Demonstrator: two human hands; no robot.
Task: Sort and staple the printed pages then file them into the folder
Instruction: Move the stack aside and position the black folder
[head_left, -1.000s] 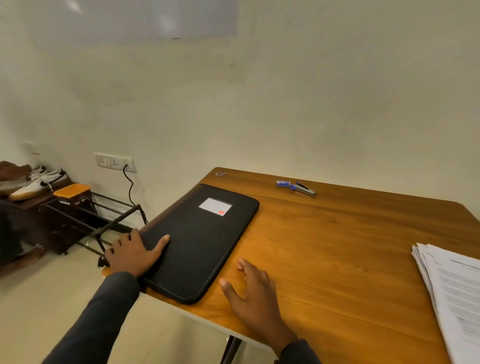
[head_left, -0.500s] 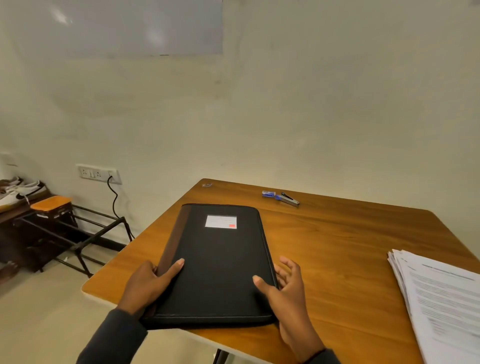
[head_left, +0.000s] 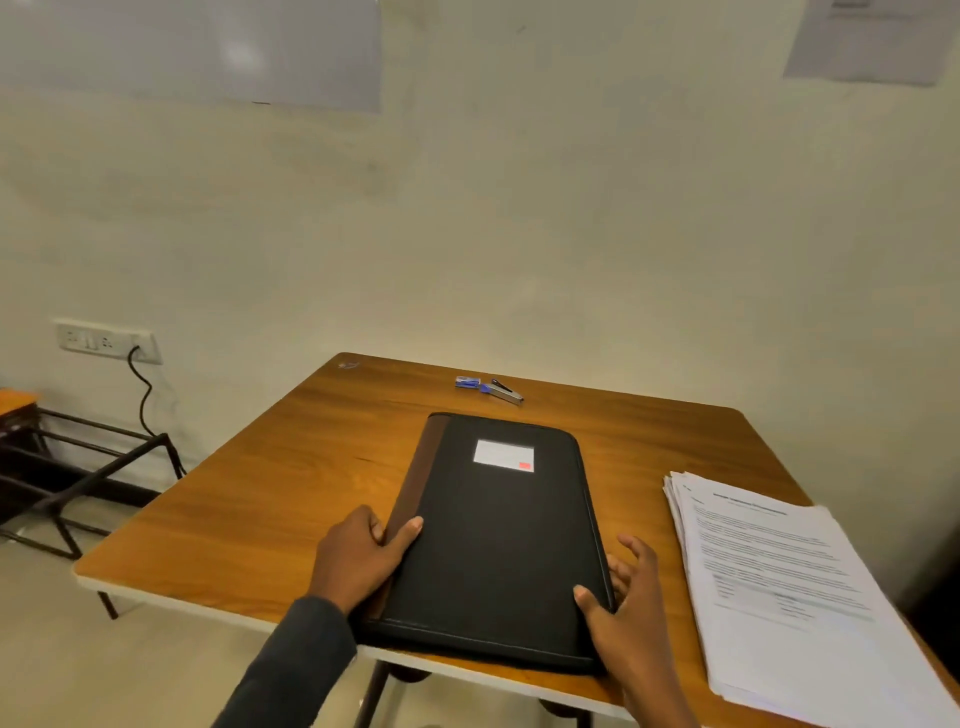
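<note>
A closed black folder (head_left: 498, 535) with a brown spine and a white label lies flat in the middle of the wooden table (head_left: 270, 499), its near end at the table's front edge. My left hand (head_left: 363, 556) grips the folder's left spine edge, thumb on top. My right hand (head_left: 623, 608) holds the folder's right edge near the front corner, thumb on the cover and fingers spread. A thick stack of printed pages (head_left: 779, 587) rests on the table to the right. A stapler (head_left: 504, 389) lies at the far edge beside a small blue staple box (head_left: 466, 382).
The table stands against a cream wall. A black metal rack (head_left: 78, 467) stands on the floor to the left, below a wall socket (head_left: 104, 340) with a plugged-in black cable. The paper stack overhangs the table's front right edge.
The folder has been slid and turned from the table's left edge to the middle, now lying straight. Both hands moved with it, and my right hand went from the tabletop to the folder's right edge.
</note>
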